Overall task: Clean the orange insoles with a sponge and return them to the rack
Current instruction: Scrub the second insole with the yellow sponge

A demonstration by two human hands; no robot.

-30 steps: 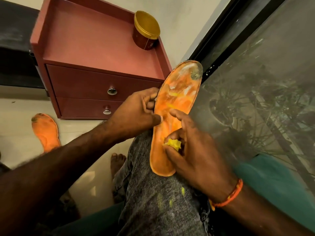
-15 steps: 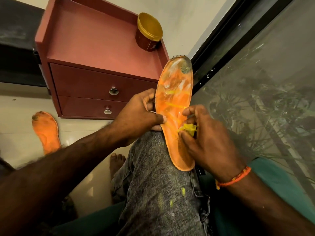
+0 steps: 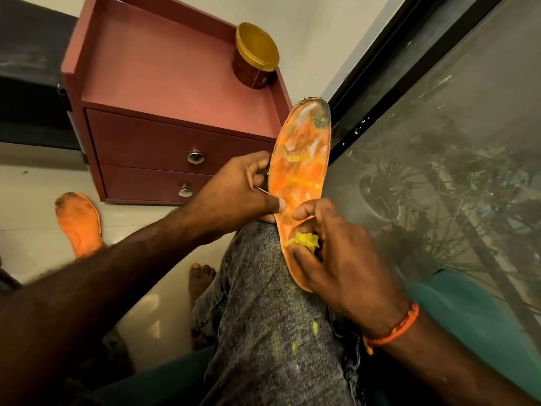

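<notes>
Head view: insole [image 3: 301, 159] lengthwise, toe away; left hand [image 3: 234, 194] pinches edge, right hand [image 3: 336, 259] grips sponge [image 3: 304, 240].

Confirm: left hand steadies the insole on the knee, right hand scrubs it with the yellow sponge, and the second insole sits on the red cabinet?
Not quite. In the head view the second insole lies on the floor beside the red cabinet, not on it. The rest holds.

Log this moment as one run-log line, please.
phase: scrubbing | left hand: holds insole edge on knee | right hand: presses yellow sponge to insole | second insole: on floor
</notes>
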